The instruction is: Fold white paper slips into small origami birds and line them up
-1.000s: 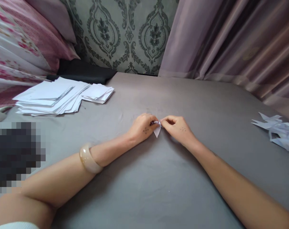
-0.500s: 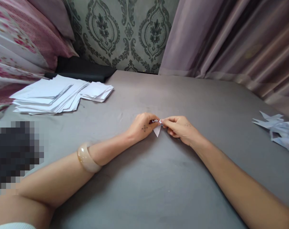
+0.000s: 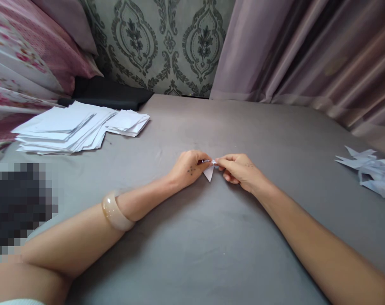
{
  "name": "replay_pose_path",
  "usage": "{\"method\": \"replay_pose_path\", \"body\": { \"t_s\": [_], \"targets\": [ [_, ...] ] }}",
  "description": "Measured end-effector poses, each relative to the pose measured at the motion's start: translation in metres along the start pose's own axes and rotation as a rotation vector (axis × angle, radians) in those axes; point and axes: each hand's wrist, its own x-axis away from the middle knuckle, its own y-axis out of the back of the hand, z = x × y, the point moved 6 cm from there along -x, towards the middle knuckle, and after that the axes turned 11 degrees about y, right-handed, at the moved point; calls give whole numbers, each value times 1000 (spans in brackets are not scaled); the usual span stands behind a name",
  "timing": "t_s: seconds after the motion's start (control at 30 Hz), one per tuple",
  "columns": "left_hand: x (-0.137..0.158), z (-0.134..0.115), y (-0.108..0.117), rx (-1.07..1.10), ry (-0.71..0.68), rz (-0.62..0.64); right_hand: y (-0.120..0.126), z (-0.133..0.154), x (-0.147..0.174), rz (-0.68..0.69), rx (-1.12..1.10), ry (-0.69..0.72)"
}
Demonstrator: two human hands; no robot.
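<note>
A small folded piece of white paper (image 3: 209,174) is pinched between both hands above the grey surface, one pointed corner hanging down. My left hand (image 3: 190,167), with a pale bangle (image 3: 115,212) on its forearm, grips the paper's left side between thumb and fingers. From the other side, my right hand (image 3: 238,169) pinches the paper's right end with thumb and index finger, its other fingers curled beneath. The fingertips nearly meet and cover much of the paper, so its full shape is hidden.
Stacked white paper sheets (image 3: 62,127) lie at the back left, beside a smaller stack (image 3: 129,122) and a black cloth-like item (image 3: 110,93). Several folded paper pieces (image 3: 370,171) are heaped at the right edge. Mauve curtains (image 3: 291,55) hang behind the grey covered surface (image 3: 192,245).
Both hands keep their pinch on the folded paper in nearly the same place. The whole view has shifted very slightly; nothing was let go.
</note>
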Motion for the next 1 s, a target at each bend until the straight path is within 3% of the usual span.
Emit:
{"method": "replay_pose_path", "body": {
  "t_s": [0.6, 0.83, 1.0],
  "targets": [
    [-1, 8, 1, 165, 123, -28, 3, 1, 2, -11, -22, 125],
    [-1, 9, 2, 180, 130, -40, 5, 18, 2, -29, 214, 536],
    [0, 8, 2, 152, 97, -42, 2, 23, 3, -40, 367, 675]
  ]
}}
